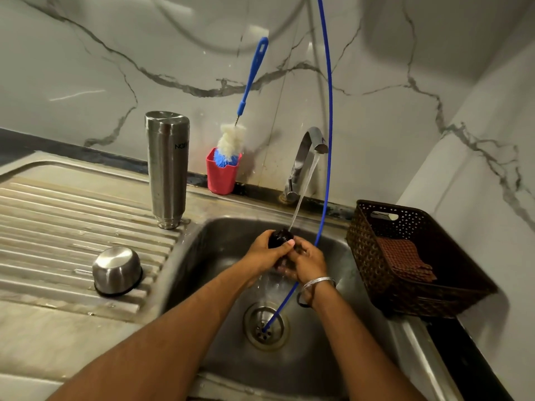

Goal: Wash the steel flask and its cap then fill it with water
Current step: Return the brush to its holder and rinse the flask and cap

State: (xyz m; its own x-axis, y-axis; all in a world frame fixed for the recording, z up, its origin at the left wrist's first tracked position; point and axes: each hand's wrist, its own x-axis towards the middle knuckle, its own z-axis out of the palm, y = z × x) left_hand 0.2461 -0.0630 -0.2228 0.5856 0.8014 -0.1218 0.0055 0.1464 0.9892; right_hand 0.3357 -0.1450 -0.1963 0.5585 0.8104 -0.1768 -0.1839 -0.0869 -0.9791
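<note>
Under the running tap (314, 141), left hand (267, 250) and right hand (307, 260) both curl round the dark inner cap (280, 237); rotate it so water reaches every groove.

brushed steel flask (167, 169), woven plastic basket (405, 273)

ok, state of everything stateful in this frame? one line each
tap: running, stream falls onto the dark cap
dark cap: held under the stream by both hands
left hand: grips the cap
right hand: fingers curled at the cap
steel flask: upside down on the drainboard, uncapped
steel cup: upside down on the drainboard
bottle brush: standing in the red holder
basket: holds a folded cloth
</note>
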